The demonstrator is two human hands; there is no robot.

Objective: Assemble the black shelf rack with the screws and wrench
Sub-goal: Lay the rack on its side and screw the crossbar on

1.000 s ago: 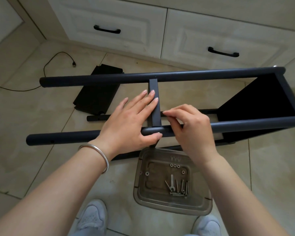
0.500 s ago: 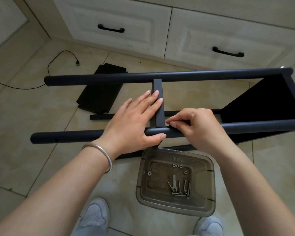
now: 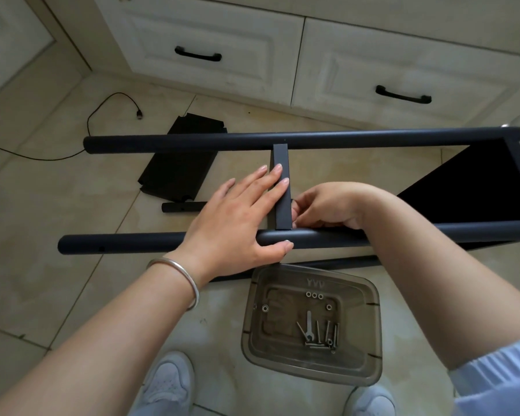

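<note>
The black rack lies on its side on the tiled floor: a far tube (image 3: 373, 138), a near tube (image 3: 132, 243) and a flat crossbar (image 3: 279, 157) between them. A black shelf panel (image 3: 478, 187) closes the right end. My left hand (image 3: 231, 223) rests on the near tube, with straight fingers lying on the crossbar and the thumb against the tube's front. My right hand (image 3: 333, 205) reaches over the near tube, its fingers curled at the crossbar's lower end; anything they hold is hidden. The small wrench (image 3: 308, 325) and screws (image 3: 327, 331) lie in the brown tray (image 3: 370, 325).
A loose black panel (image 3: 180, 163) and a lower rack tube (image 3: 180, 207) lie on the floor behind the near tube. A black cable (image 3: 108, 106) runs at the left. White drawers (image 3: 222, 31) stand behind the rack. My shoes (image 3: 168, 382) flank the tray.
My right hand has moved from pinching at the near tube's top to reaching over and behind it, beside the crossbar. My left hand has stayed in place.
</note>
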